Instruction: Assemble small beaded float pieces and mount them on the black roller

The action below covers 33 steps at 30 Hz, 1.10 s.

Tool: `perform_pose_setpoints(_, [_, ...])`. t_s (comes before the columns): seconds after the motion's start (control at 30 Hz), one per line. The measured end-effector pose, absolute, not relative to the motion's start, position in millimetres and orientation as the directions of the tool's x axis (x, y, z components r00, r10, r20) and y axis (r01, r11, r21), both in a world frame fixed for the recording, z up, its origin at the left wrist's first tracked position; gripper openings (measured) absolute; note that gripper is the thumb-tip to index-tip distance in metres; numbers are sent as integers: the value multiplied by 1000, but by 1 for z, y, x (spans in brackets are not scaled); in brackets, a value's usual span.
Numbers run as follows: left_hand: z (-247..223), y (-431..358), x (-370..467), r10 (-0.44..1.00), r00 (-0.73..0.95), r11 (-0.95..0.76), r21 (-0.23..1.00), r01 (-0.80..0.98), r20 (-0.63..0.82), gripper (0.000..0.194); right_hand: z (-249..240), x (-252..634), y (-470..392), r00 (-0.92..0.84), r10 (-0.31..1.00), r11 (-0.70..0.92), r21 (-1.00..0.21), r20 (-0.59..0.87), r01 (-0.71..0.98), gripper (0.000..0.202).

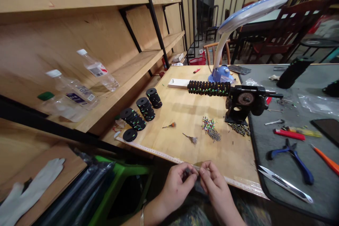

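Observation:
My left hand (178,183) and my right hand (215,183) meet at the front edge of the wooden table (169,148). Thumb and fingers are pinched on both, tips nearly touching. Something small and greyish shows in the left fingers, too blurred to name. What the right fingertips grip is hidden. Just beyond lie a grey feathery tuft (191,138) and another tuft with an orange tip (171,125). A heap of multicoloured beads (208,123) adjoins a pile of small grey metal pieces (214,135).
A black cranked device (242,99) carries a row of black discs (208,88) wound with coloured line. Stacked black spools (133,119) stand at left. A desk lamp (222,53) rises behind. Blue-handled pliers (293,157) and tweezers (286,184) lie on the grey mat (280,208).

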<state>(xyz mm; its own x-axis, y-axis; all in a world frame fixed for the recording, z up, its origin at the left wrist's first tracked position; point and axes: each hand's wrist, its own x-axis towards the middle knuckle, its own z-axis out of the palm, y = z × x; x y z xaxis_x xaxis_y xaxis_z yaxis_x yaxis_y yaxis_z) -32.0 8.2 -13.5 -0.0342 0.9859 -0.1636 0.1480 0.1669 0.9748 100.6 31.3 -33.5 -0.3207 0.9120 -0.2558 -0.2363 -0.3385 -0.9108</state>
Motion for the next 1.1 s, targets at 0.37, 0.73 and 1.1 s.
perform_pose_setpoints(0.37, [-9,11,-24,985,-97,162,966,203,-145,14,-36,99,28,-331,910,-330,-919,-248,-218,46])
perform_pose_setpoints(0.73, [0,22,-40,984,-136,115,993,21,-112,17,-33,111,33,-382,915,-126,-991,-131,37,31])
perform_pose_setpoints(1.1, [4,37,-46,930,-206,223,912,-344,-305,31,-34,114,28,-349,933,-81,-996,-84,23,26])
